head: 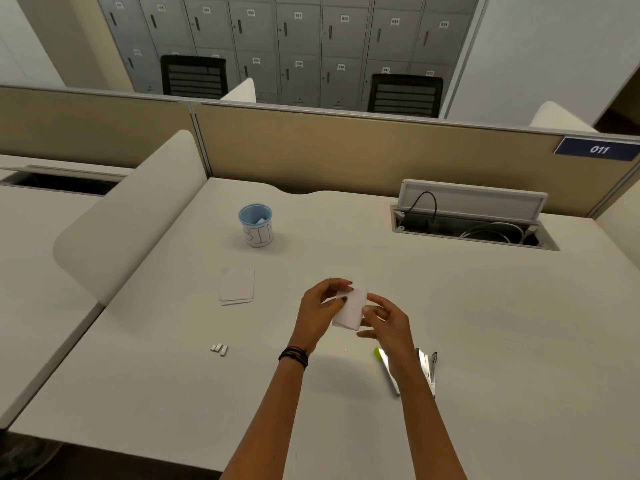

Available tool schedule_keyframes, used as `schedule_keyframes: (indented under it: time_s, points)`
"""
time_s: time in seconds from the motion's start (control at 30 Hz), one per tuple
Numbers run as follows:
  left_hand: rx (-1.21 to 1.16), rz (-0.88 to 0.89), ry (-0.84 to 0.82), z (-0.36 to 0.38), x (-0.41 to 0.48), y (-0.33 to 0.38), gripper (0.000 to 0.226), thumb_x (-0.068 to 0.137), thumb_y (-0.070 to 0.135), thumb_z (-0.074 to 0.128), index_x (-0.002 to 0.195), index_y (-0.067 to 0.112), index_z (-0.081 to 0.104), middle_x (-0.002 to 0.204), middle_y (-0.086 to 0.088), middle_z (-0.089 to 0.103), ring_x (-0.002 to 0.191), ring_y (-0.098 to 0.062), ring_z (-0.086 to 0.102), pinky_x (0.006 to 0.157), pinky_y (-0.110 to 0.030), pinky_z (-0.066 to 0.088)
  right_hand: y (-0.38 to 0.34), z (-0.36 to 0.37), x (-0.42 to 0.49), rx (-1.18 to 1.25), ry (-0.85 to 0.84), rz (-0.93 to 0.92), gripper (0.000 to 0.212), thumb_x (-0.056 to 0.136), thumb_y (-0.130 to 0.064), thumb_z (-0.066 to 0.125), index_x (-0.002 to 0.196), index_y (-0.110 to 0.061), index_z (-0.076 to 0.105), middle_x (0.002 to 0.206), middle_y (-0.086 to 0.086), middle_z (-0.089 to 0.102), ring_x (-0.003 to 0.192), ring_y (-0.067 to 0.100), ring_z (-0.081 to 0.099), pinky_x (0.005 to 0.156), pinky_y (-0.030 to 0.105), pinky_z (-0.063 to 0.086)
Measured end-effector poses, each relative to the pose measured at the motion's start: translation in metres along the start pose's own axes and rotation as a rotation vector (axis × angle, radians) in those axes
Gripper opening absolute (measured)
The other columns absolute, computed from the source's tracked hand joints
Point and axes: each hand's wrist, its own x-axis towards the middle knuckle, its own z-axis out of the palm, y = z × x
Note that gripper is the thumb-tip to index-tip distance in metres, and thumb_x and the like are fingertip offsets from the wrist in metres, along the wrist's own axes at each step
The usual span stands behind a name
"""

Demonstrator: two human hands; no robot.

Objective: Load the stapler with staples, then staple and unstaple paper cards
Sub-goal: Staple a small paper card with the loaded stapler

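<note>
The paper cards [349,308] are pinched by the fingers [341,283] of the left hand [317,308] and the right hand [386,320], while the stapler [428,370] is laid nearest the right hand, pointing front to back.

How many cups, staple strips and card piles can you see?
Cup: 1
Staple strips: 3
Card piles: 2, the loose pile and the held cards
Total: 6

A cable hatch [471,202] stands open in the desk [173,375] — cords [491,230] inside. Beyond the partition [346,147], grey lockers [298,39], two black chairs [194,76].
</note>
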Motion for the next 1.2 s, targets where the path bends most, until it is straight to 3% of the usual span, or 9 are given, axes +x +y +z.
schedule_keyframes:
  time_s: [0.17, 0.43, 0.63, 1.0, 1.2]
  points:
    - [-0.049, -0.005, -0.005, -0.003, -0.003, 0.005, 0.033, 0.087, 0.007, 0.062, 0.116, 0.022, 0.057, 0.118, 0.011, 0.059, 0.102, -0.013, 0.063, 0.077, -0.017, 0.055, 0.001, 0.003, 0.0, 0.014, 0.047, -0.003, 0.028, 0.087, -0.004, 0.06, 0.113, -0.012, 0.059, 0.096, 0.011, 0.068, 0.076, 0.022, 0.069, 0.053, 0.026, 0.057]
    - [0.054, -0.014, -0.026, -0.011, -0.004, 0.003, 0.026, 0.088, 0.014, 0.063, 0.111, 0.024, 0.059, 0.102, 0.001, 0.064, 0.084, -0.011, 0.065, 0.067, -0.016, 0.055, 0.004, 0.006, 0.001, 0.064, 0.059, 0.008, 0.025, 0.084, -0.001, 0.063, 0.108, -0.005, 0.062, 0.1, 0.016, 0.067, 0.083, 0.031, 0.069, 0.059, 0.03, 0.06]
    - [0.089, 0.053, -0.022, -0.01, -0.004, 0.007, 0.025, 0.085, 0.013, 0.066, 0.106, 0.023, 0.06, 0.093, 0.013, 0.064, 0.075, 0.001, 0.062, 0.07, -0.013, 0.052, 0.003, 0.011, 0.002, 0.056, 0.052, 0.039, 0.03, 0.081, -0.003, 0.067, 0.111, -0.001, 0.061, 0.094, 0.013, 0.065, 0.086, 0.031, 0.067, 0.061, 0.03, 0.06]
    - [0.121, 0.072, 0.049, -0.012, 0.001, 0.002, 0.019, 0.086, 0.013, 0.065, 0.104, 0.017, 0.059, 0.097, 0.007, 0.063, 0.082, -0.005, 0.062, 0.072, -0.011, 0.052, 0.001, 0.011, 0.0, 0.077, -0.004, 0.006, 0.028, 0.082, 0.007, 0.06, 0.106, -0.008, 0.061, 0.103, 0.017, 0.065, 0.089, 0.027, 0.067, 0.071, 0.035, 0.06]
    - [0.132, 0.081, 0.043, -0.01, 0.001, 0.0, 0.011, 0.086, 0.009, 0.063, 0.092, 0.018, 0.061, 0.087, 0.006, 0.065, 0.078, -0.003, 0.06, 0.075, -0.014, 0.051, -0.001, 0.01, 0.0, 0.129, 0.018, -0.033, 0.027, 0.085, 0.008, 0.055, 0.089, -0.016, 0.067, 0.096, 0.011, 0.068, 0.087, 0.025, 0.068, 0.064, 0.022, 0.058]
